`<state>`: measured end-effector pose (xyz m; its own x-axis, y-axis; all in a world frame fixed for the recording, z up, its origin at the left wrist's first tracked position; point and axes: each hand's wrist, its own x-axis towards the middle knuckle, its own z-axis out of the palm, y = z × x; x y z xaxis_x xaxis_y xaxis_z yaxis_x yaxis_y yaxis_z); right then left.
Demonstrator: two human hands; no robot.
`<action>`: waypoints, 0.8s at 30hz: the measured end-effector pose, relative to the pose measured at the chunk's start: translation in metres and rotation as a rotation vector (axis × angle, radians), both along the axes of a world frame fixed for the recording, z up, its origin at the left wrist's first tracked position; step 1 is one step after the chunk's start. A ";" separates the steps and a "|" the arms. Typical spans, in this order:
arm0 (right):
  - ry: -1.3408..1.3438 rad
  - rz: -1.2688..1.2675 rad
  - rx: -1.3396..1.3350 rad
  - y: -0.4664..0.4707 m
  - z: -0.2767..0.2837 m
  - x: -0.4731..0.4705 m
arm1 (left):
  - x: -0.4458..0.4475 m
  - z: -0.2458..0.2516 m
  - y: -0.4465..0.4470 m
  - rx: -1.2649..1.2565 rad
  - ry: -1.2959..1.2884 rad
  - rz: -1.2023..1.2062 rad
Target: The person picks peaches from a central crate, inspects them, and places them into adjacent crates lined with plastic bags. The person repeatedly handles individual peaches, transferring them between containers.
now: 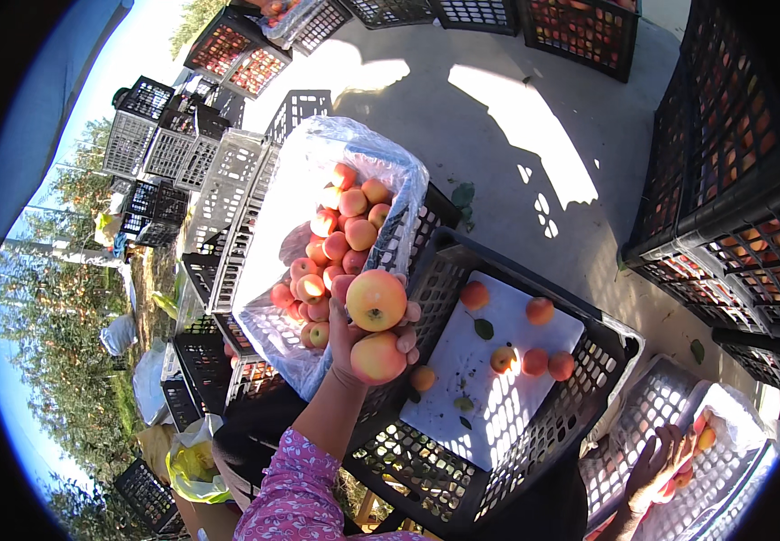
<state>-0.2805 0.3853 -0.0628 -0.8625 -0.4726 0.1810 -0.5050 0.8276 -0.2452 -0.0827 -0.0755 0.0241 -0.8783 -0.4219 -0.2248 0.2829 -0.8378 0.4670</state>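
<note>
My left hand, palm up, holds two red-yellow apples: one apple shows its blossom end, and another apple rests just below it. Behind that hand stands a crate lined with clear plastic film, with a heap of apples inside. At the lower right, my right hand is over apples in another film-lined crate; whether its fingers grip one is unclear. Between my hands, a black plastic crate has a pale sheet with several loose apples and leaves.
Stacked black crates of apples rise at the right. More crates line the far side of the concrete floor. At left are stacked crates, a plastic bag with yellow contents and fruit trees.
</note>
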 end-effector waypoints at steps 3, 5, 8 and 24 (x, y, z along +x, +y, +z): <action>0.085 0.040 0.019 0.000 -0.002 -0.001 | 0.031 0.007 -0.059 -0.083 -0.195 0.270; 0.067 -0.029 0.034 0.009 -0.014 0.000 | 0.053 -0.001 -0.102 -0.133 -0.298 0.318; 0.008 0.000 0.042 0.003 -0.015 0.002 | 0.106 -0.036 -0.163 -0.050 -0.607 0.565; 0.015 -0.061 0.063 -0.020 0.018 0.001 | 0.005 -0.027 0.005 -1.047 -0.628 -0.012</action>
<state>-0.2794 0.3657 -0.0453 -0.8874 -0.4302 0.1658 -0.4565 0.8703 -0.1848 -0.0781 -0.0709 -0.0034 -0.7442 -0.6465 -0.1678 -0.2404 0.0248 0.9704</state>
